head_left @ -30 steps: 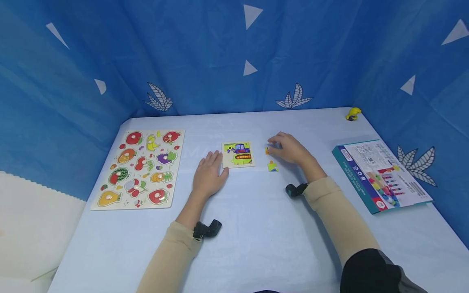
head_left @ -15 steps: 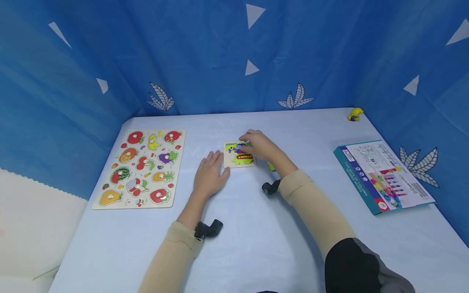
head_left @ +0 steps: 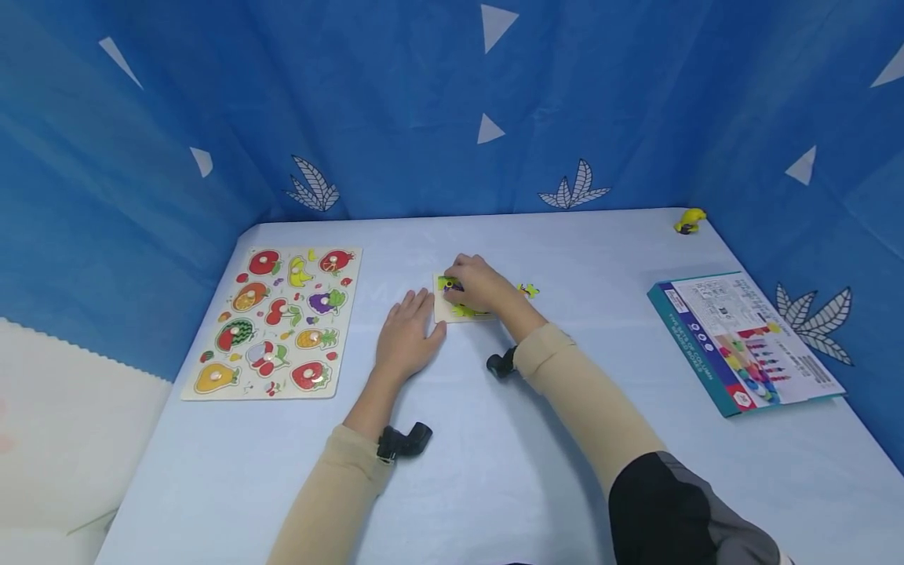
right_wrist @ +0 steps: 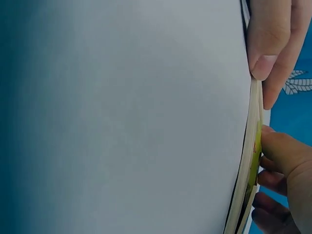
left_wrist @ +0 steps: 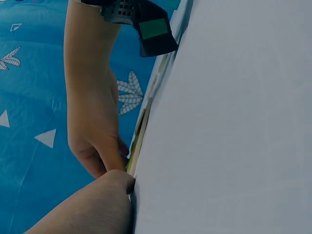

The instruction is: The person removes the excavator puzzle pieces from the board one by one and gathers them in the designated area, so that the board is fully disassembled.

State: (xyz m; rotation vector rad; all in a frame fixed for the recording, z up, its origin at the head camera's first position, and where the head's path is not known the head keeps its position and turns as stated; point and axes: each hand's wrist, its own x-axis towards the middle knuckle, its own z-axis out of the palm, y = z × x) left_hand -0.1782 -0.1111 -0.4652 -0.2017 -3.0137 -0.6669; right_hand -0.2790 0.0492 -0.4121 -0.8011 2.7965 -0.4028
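Flat on the table beside the small picture puzzle board (head_left: 439, 310), my left hand (head_left: 406, 337) has its fingers straight. In the right wrist view, the left thumb (right_wrist: 265, 61) touches the edge of the puzzle board (right_wrist: 249, 146). Over the board, my right hand (head_left: 480, 286) covers much of the picture, its bent thumb and fingers pinching a green part of the puzzle (right_wrist: 255, 156) low against the surface. From the head, the fingertips hide most of that part. A loose green piece (head_left: 528, 290) lies just right of the right hand.
A fruit peg board (head_left: 271, 326) lies at the left of the table. At the right lies a teal-edged box (head_left: 749, 341), and a small yellow toy (head_left: 689, 220) sits at the far right corner. Blue cloth (head_left: 395, 110) hangs behind the table.
My right hand has moved left from beside the loose pieces onto the puzzle board, reaching its left part. A loose piece shows right of the hand. My left hand stays beside the board.
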